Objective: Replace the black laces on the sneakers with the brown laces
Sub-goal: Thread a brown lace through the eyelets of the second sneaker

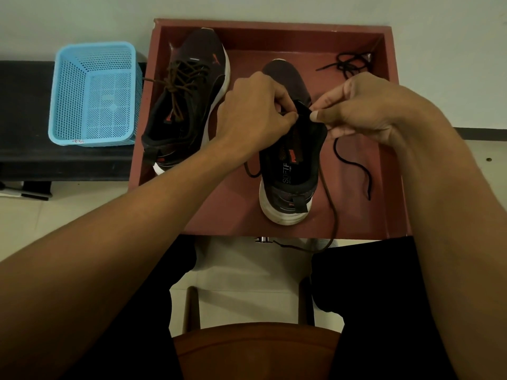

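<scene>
Pale floor and wall, head view only.
- Maroon tray [274,25]: walled, likely to keep shoes and laces together.
- Left sneaker [192,105]: far left in tray. Brown laces threaded and tied, apparently set aside as finished.
- Right sneaker [290,165]: tray centre, heel nearest the person so the eyelets face up.
- Left hand [255,105], right hand [365,105]: fingers curled, pinching the tongue top. Eyelet in work hidden.
- Brown lace [330,204]: trails over near rim.
- Black lace [352,61]: bunched in far right corner.
- Blue basket [93,91]: left of tray.
</scene>
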Action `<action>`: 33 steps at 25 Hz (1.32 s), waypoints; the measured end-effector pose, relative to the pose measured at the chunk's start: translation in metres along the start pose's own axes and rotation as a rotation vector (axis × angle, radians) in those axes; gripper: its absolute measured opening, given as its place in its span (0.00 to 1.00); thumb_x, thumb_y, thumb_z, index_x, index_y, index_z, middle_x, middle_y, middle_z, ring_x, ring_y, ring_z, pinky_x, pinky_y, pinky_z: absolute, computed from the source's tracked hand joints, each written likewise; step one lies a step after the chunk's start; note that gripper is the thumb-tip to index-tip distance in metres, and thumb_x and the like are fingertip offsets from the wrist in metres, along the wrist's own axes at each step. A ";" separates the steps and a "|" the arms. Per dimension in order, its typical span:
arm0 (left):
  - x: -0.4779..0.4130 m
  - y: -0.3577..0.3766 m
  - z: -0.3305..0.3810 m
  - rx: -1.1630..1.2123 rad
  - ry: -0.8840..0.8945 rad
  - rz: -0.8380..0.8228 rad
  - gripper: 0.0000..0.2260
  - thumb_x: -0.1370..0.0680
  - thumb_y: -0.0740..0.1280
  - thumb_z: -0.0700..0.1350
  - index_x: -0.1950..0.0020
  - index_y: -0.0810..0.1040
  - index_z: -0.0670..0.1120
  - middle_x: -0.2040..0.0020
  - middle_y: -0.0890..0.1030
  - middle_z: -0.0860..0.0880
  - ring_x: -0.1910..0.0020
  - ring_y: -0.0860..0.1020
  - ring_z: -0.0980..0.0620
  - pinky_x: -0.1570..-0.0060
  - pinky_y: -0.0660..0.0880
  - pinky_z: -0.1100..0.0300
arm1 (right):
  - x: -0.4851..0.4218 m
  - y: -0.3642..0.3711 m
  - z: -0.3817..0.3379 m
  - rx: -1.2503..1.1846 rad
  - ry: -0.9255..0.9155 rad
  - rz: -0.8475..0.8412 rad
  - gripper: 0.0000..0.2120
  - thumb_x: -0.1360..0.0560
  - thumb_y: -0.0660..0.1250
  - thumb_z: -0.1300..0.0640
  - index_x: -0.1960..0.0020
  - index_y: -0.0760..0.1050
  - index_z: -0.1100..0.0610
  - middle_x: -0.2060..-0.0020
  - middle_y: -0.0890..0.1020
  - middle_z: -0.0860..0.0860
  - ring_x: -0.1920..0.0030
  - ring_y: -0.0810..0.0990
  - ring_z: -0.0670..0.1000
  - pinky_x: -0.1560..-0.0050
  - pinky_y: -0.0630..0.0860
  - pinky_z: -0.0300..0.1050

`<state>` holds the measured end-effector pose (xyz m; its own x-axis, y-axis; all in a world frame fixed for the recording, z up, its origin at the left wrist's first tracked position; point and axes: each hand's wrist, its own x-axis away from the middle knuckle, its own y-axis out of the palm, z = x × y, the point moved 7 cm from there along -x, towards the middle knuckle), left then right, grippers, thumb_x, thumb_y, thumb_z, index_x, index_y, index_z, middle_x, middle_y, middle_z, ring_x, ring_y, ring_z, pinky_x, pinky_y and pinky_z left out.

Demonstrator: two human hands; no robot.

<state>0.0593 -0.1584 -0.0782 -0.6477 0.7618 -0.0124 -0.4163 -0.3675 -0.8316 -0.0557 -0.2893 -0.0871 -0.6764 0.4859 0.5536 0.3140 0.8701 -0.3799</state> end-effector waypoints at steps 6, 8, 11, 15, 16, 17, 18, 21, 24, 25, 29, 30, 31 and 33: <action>-0.002 0.006 0.001 -0.012 -0.018 -0.034 0.03 0.24 0.76 0.53 0.51 0.87 0.57 0.65 0.74 0.63 0.58 0.79 0.59 0.57 0.79 0.63 | 0.000 0.000 -0.002 0.020 -0.018 -0.006 0.02 0.21 0.73 0.65 0.51 0.84 0.61 0.74 0.83 0.46 0.72 0.83 0.42 0.69 0.78 0.32; -0.003 0.006 0.001 -0.019 -0.010 -0.035 0.03 0.24 0.77 0.52 0.51 0.87 0.57 0.65 0.75 0.62 0.59 0.79 0.59 0.58 0.78 0.63 | 0.000 0.000 -0.002 0.010 -0.026 -0.017 0.02 0.21 0.73 0.65 0.52 0.84 0.61 0.74 0.83 0.46 0.71 0.83 0.42 0.69 0.78 0.32; -0.004 0.006 0.001 -0.041 0.008 -0.031 0.03 0.24 0.76 0.51 0.51 0.88 0.55 0.62 0.76 0.60 0.59 0.78 0.59 0.59 0.76 0.65 | -0.001 0.000 -0.001 0.017 -0.038 -0.026 0.01 0.23 0.75 0.63 0.53 0.85 0.60 0.70 0.85 0.48 0.67 0.85 0.44 0.66 0.80 0.33; -0.005 0.008 0.010 -0.157 0.108 0.003 0.05 0.24 0.74 0.50 0.51 0.88 0.53 0.57 0.82 0.55 0.57 0.81 0.53 0.59 0.77 0.60 | -0.001 0.005 -0.001 -0.037 -0.041 -0.092 0.02 0.22 0.74 0.64 0.51 0.84 0.64 0.66 0.88 0.52 0.62 0.88 0.48 0.61 0.83 0.36; -0.005 0.009 0.013 -0.199 0.142 0.014 0.05 0.24 0.73 0.50 0.51 0.88 0.52 0.56 0.84 0.53 0.56 0.82 0.51 0.58 0.78 0.57 | -0.001 0.005 -0.001 -0.045 -0.042 -0.101 0.03 0.22 0.73 0.64 0.50 0.84 0.64 0.64 0.88 0.53 0.61 0.89 0.48 0.60 0.84 0.37; -0.005 0.010 0.016 -0.226 0.165 0.019 0.06 0.24 0.72 0.49 0.50 0.88 0.52 0.56 0.84 0.52 0.56 0.82 0.49 0.58 0.78 0.57 | -0.002 0.006 -0.001 -0.054 -0.046 -0.110 0.03 0.21 0.73 0.64 0.50 0.84 0.65 0.62 0.88 0.55 0.59 0.89 0.49 0.59 0.84 0.38; -0.005 0.011 0.017 -0.236 0.176 0.019 0.06 0.24 0.72 0.49 0.50 0.87 0.51 0.56 0.84 0.52 0.56 0.82 0.49 0.57 0.78 0.56 | -0.003 0.006 0.000 -0.065 -0.053 -0.121 0.04 0.20 0.72 0.64 0.49 0.84 0.65 0.60 0.89 0.57 0.57 0.89 0.50 0.57 0.85 0.39; -0.007 0.011 0.012 -0.195 0.162 0.010 0.05 0.24 0.74 0.49 0.51 0.88 0.52 0.54 0.85 0.52 0.55 0.83 0.49 0.53 0.81 0.51 | -0.007 0.007 0.003 -0.078 -0.050 -0.129 0.06 0.19 0.69 0.67 0.45 0.84 0.67 0.53 0.88 0.61 0.52 0.89 0.54 0.52 0.86 0.42; -0.007 0.014 0.010 -0.173 0.128 0.001 0.04 0.25 0.75 0.48 0.52 0.88 0.53 0.54 0.84 0.53 0.54 0.82 0.48 0.55 0.80 0.51 | -0.009 0.010 0.004 -0.049 -0.058 -0.125 0.05 0.21 0.71 0.69 0.46 0.84 0.68 0.54 0.88 0.60 0.52 0.89 0.53 0.53 0.85 0.40; -0.006 0.015 0.009 -0.172 0.118 -0.001 0.04 0.25 0.75 0.47 0.52 0.88 0.53 0.54 0.84 0.53 0.53 0.82 0.49 0.56 0.79 0.52 | -0.010 0.011 0.003 -0.039 -0.059 -0.119 0.06 0.21 0.72 0.69 0.46 0.84 0.68 0.54 0.88 0.60 0.53 0.89 0.53 0.54 0.85 0.39; -0.006 0.014 0.003 -0.122 0.077 -0.002 0.04 0.24 0.76 0.48 0.51 0.88 0.54 0.51 0.83 0.55 0.52 0.82 0.52 0.56 0.74 0.58 | -0.011 0.011 0.005 -0.017 -0.051 -0.122 0.04 0.22 0.73 0.65 0.48 0.83 0.65 0.55 0.88 0.61 0.59 0.89 0.50 0.59 0.84 0.38; -0.006 0.012 0.002 -0.125 0.070 -0.010 0.05 0.24 0.76 0.49 0.49 0.88 0.55 0.50 0.84 0.54 0.51 0.82 0.52 0.56 0.73 0.60 | -0.011 0.011 0.005 -0.018 -0.048 -0.133 0.04 0.22 0.74 0.63 0.48 0.83 0.64 0.56 0.87 0.60 0.60 0.89 0.50 0.59 0.84 0.38; -0.005 0.010 0.001 -0.129 0.067 -0.021 0.06 0.23 0.76 0.50 0.47 0.87 0.55 0.48 0.85 0.54 0.50 0.82 0.53 0.55 0.73 0.61 | -0.011 0.011 0.006 -0.024 -0.044 -0.149 0.04 0.22 0.74 0.63 0.49 0.83 0.63 0.56 0.88 0.59 0.60 0.89 0.49 0.60 0.84 0.38; -0.004 0.008 0.002 -0.127 0.065 -0.044 0.08 0.23 0.76 0.52 0.45 0.87 0.55 0.46 0.86 0.53 0.48 0.83 0.53 0.53 0.76 0.61 | -0.011 0.008 0.009 -0.041 -0.035 -0.177 0.02 0.22 0.73 0.63 0.50 0.83 0.61 0.57 0.88 0.58 0.58 0.89 0.50 0.60 0.84 0.37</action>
<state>0.0569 -0.1655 -0.0840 -0.5858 0.8104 -0.0069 -0.3568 -0.2655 -0.8956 -0.0514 -0.2882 -0.1034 -0.7462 0.3227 0.5824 0.2146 0.9446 -0.2484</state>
